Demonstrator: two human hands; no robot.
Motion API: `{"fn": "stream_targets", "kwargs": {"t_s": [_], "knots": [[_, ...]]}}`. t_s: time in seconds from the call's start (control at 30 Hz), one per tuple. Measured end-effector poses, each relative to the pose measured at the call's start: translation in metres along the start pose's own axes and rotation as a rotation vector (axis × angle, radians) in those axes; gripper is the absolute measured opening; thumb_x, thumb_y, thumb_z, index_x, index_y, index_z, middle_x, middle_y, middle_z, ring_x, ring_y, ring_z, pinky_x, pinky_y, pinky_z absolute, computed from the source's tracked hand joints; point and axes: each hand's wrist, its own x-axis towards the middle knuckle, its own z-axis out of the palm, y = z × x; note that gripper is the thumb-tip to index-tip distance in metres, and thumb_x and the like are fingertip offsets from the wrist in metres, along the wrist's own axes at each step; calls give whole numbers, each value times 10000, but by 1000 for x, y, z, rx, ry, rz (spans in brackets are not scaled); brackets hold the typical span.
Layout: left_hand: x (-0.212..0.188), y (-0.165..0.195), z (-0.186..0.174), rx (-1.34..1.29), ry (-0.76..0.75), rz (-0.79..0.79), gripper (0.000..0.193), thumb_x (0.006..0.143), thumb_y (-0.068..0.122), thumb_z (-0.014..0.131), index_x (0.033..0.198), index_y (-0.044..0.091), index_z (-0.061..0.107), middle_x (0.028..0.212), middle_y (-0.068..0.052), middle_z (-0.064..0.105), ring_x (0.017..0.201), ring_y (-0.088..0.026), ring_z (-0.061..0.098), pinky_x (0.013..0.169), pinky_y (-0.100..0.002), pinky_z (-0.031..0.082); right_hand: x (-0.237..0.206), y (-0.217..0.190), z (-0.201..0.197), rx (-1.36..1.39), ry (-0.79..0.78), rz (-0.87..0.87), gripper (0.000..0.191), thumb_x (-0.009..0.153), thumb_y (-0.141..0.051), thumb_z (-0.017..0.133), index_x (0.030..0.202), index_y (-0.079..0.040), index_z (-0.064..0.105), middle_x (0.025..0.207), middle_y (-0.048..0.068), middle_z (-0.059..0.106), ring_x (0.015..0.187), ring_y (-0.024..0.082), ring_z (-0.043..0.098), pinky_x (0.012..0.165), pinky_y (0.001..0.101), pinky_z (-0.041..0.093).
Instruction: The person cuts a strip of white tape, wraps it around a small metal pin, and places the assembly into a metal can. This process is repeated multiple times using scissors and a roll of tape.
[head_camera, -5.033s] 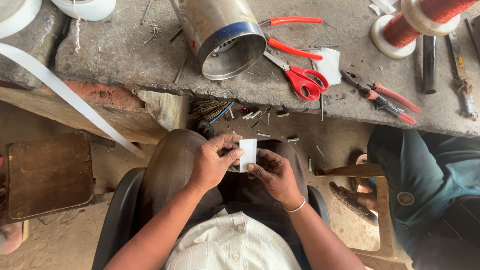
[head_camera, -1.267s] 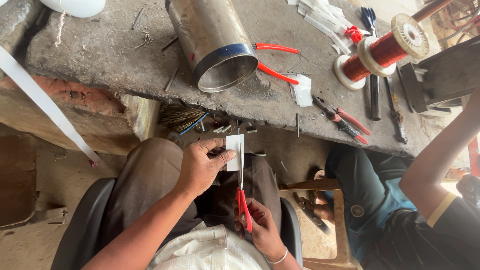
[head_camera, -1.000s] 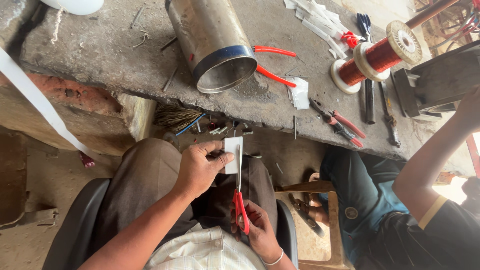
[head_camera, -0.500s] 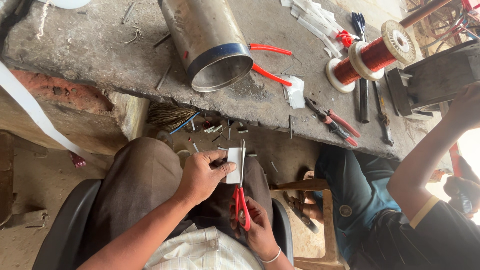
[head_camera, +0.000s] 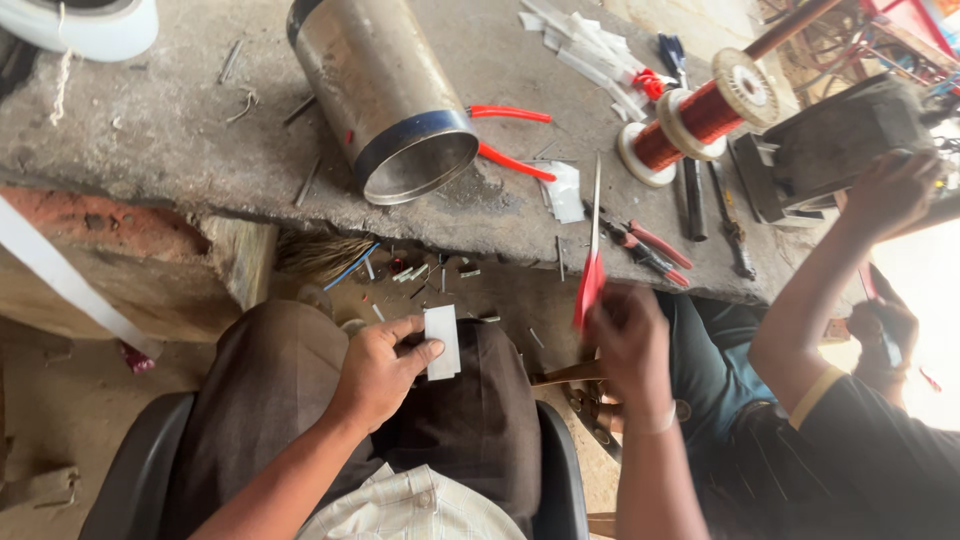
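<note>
1. While the left hand sits low over the lap, it pinches one small white rectangular card between thumb and fingertips; the card stands out past the fingers toward the bench, upright over the brown trousers.
2. Over on the right, the right hand is blurred, closed round the red handles of a pair of scissors; the blades point up toward the stone workbench, well apart from the card.
3. So that's one card, one pair of scissors in hand, and the two do not touch.
4. On the bench, one shiny metal cylinder lies on its side, open mouth toward the person, with a dark band round its rim.
5. Just beside it lies one tool with two red handles; what kind, I cannot tell.
6. One spool of copper wire lies further right, pale flanges at both ends.
7. One pair of red-handled pliers lies near the bench edge, just right of the scissor blades.
8. A heap of white strips lies at the far side; too many overlap to count.
9. A co-worker's hand grips a dark block-shaped machine at the right end.
</note>
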Motion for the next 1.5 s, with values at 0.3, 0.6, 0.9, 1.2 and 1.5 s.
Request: {"fn": "stream_targets", "kwargs": {"t_s": [0.3, 0.6, 0.9, 1.2, 1.5], "knots": [[-9, -12, -12, -103, 12, 39, 250, 876, 89, 750, 1117, 24, 761, 917, -62, 811, 803, -96, 721, 743, -261, 584, 131, -29, 8, -707, 135, -412, 204, 919, -144, 697, 1081, -24, 731, 941, 215, 733, 901, 399, 700, 827, 471, 540], [-7, 0, -7, 0, 3, 84, 345, 856, 62, 749, 1200, 59, 712, 976, -36, 810, 881, -103, 744, 807, -277, 569, -33, -41, 104, 651, -425, 97, 389, 907, -2, 741, 1277, 31, 624, 995, 48, 711, 843, 124, 654, 711, 286, 561], [28, 74, -104, 451, 705, 384, 302, 872, -7, 740, 1156, 46, 651, 987, -63, 746, 973, -210, 731, 837, -346, 559, -49, 18, 128, 723, -292, 174, 452, 928, -22, 688, 1362, -19, 562, 933, 25, 677, 814, 87, 608, 682, 250, 527], [97, 118, -157, 1076, 607, 625, 308, 813, 61, 821, 1107, 23, 737, 1059, -197, 731, 972, -374, 697, 849, -453, 536, -45, 34, 137, 614, -422, 171, 502, 918, -40, 706, 1390, -45, 535, 923, 26, 683, 798, 94, 605, 691, 254, 533], [-1, 26, -1, 223, -14, -9, 529, 787, 180, 826, 1267, 68, 635, 978, -62, 775, 773, -131, 738, 708, -295, 620, -57, 21, 134, 856, -464, 170, 481, 924, 12, 726, 1362, -10, 529, 922, 36, 656, 847, 107, 615, 739, 254, 539]]}}
